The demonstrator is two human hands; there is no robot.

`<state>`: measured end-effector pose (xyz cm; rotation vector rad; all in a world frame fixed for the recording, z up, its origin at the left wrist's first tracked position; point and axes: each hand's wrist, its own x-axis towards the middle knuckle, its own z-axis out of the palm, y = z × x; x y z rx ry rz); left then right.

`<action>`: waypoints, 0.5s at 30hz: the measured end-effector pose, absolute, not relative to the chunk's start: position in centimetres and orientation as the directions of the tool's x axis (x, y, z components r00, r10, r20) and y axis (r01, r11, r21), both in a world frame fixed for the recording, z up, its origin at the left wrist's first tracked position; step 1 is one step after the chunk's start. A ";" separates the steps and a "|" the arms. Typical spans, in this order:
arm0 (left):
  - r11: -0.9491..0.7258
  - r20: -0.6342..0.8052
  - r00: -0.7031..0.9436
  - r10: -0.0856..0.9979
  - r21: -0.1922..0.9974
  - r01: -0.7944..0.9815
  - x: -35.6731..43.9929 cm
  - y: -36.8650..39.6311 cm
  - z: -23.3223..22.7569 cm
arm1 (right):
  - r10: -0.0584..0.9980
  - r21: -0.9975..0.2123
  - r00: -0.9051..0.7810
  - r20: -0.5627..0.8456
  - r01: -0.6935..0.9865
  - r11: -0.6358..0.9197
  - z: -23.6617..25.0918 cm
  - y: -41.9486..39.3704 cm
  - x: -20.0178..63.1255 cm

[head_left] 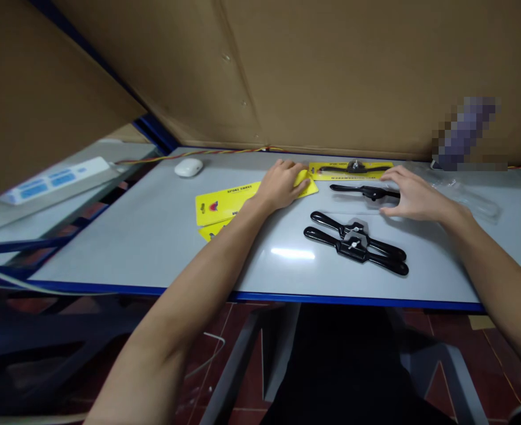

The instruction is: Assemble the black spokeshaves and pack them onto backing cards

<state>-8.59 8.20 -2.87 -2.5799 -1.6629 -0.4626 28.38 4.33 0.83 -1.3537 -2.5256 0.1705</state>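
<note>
My left hand lies flat on the right end of a yellow backing card, with a second yellow card peeking out beneath it. My right hand rests with fingers spread on the right end of a black spokeshave. Two more black spokeshaves lie side by side nearer me. A packaged spokeshave on a yellow card sits at the back of the table.
The grey table has a blue front edge. A white mouse lies at the back left. Clear plastic blister packaging lies right of my right hand. Cardboard walls enclose the back. A white power strip sits left.
</note>
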 end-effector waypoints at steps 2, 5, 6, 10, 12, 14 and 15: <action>-0.391 0.291 0.340 0.894 0.141 0.909 -8.5 8.1 -2.8 | 0.818 -0.246 -0.535 0.211 0.781 0.574 0.5 4.2 28.0; -0.319 0.322 0.254 0.912 0.168 0.933 -8.4 7.8 -2.3 | 0.845 -0.261 -0.497 0.194 0.805 0.533 -0.2 4.2 27.5; -0.291 0.328 0.225 0.918 0.169 0.942 -8.3 7.5 -1.9 | 0.858 -0.264 -0.480 0.183 0.817 0.513 -0.4 4.2 27.3; -0.199 0.351 0.139 0.926 0.140 0.970 -7.5 5.5 0.9 | 0.872 -0.266 -0.448 0.196 0.832 0.487 -1.2 4.3 26.8; -0.171 0.331 0.120 0.936 0.127 0.977 -6.9 4.2 2.4 | 0.861 -0.257 -0.456 0.226 0.824 0.504 -1.4 4.3 26.6; -0.194 0.315 0.156 0.936 0.091 0.977 -6.3 3.1 3.5 | 0.846 -0.251 -0.471 0.249 0.812 0.526 -1.5 4.2 26.3; -0.219 0.310 0.188 0.932 0.071 0.973 -6.1 2.6 3.8 | 0.841 -0.254 -0.479 0.253 0.806 0.535 -1.5 4.1 26.2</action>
